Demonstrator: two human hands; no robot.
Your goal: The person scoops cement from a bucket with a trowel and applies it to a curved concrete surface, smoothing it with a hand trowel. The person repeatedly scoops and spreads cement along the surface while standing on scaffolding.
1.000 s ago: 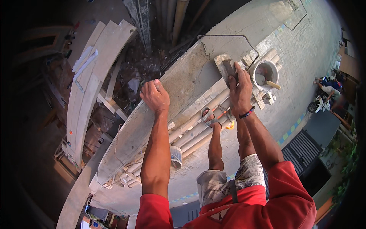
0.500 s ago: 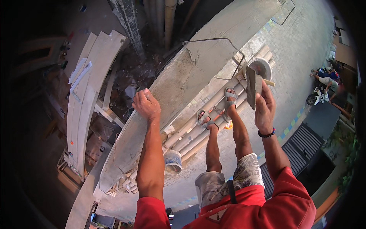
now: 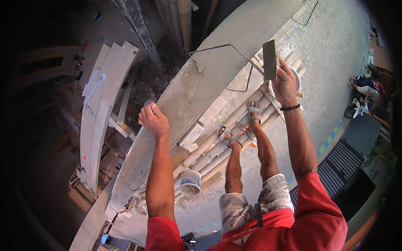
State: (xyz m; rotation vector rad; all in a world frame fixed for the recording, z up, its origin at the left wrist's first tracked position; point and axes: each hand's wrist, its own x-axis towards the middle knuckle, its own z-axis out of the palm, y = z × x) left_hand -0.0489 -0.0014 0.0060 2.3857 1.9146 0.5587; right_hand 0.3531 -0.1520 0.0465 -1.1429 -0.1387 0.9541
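My right hand [image 3: 285, 83] grips a flat rectangular plastering trowel [image 3: 270, 60]; its grey face is turned toward the ledge. The trowel is held up near a bent metal rod [image 3: 228, 45] and apart from the wet surface. My left hand [image 3: 153, 118] is closed at the inner edge of the long cement-coated ledge [image 3: 184, 98]. A small greyish bit shows above its fingers, too little to name. Rough mortar and a cracked patch mark the ledge just beyond that hand.
I stand in sandals on bamboo poles [image 3: 209, 154] high above a paved street [image 3: 326, 54]. A bucket [image 3: 190, 183] hangs by the poles; another bucket [image 3: 298, 79] is partly behind my right hand. Boards [image 3: 100, 113] lie left. People and a motorbike [image 3: 354, 108] are below.
My right hand has moved up and left, and the trowel has turned to show its flat face. My left hand has shifted slightly left and down, still closed.
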